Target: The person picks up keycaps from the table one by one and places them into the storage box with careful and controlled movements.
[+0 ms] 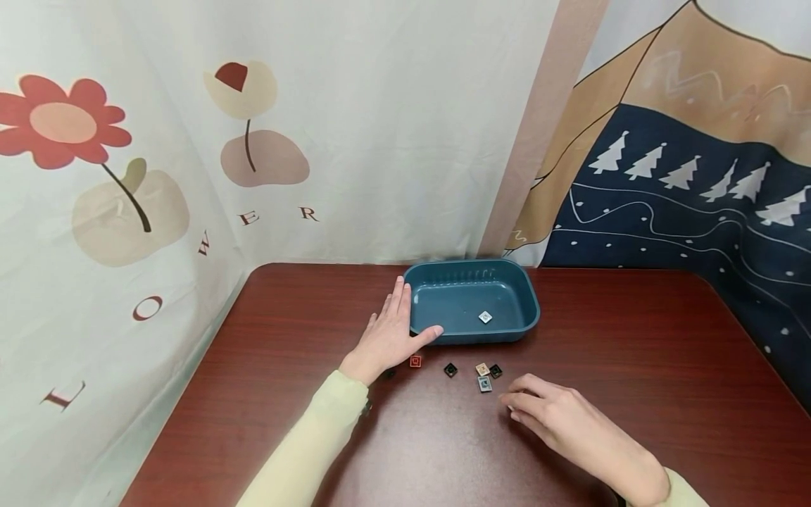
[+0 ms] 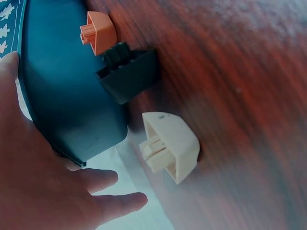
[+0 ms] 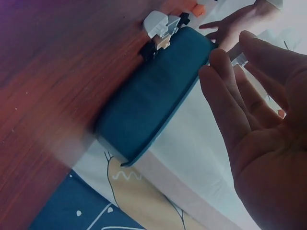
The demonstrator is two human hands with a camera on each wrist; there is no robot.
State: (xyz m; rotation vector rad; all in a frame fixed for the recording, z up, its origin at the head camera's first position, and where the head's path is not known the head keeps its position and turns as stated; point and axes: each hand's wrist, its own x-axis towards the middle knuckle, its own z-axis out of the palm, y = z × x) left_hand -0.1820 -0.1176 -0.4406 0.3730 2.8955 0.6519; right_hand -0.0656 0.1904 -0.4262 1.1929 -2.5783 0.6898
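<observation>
My left hand [image 1: 386, 338] rests against the left end of a blue-green plastic tray [image 1: 526, 329], fingers straight along its side and thumb over the front rim. Inside the tray lies one white keycap [image 1: 485, 317]. On the table before it are an orange keycap [image 1: 415, 361], a black keycap [image 1: 450, 370], and a cluster of a beige keycap [image 1: 482, 369], another black keycap [image 1: 495, 370] and a grey-blue keycap [image 1: 484, 384]. My right hand [image 1: 557, 419] is just right of this cluster, its fingertips pinching a small pale keycap [image 3: 240, 60], mostly hidden by the fingers.
In the left wrist view, a cream keycap [image 2: 175, 146] and a dark keycap [image 2: 132, 74] lie on their sides near the left wrist. The reddish-brown table [image 1: 285, 317] ends at printed curtains [image 1: 380, 141] behind the tray.
</observation>
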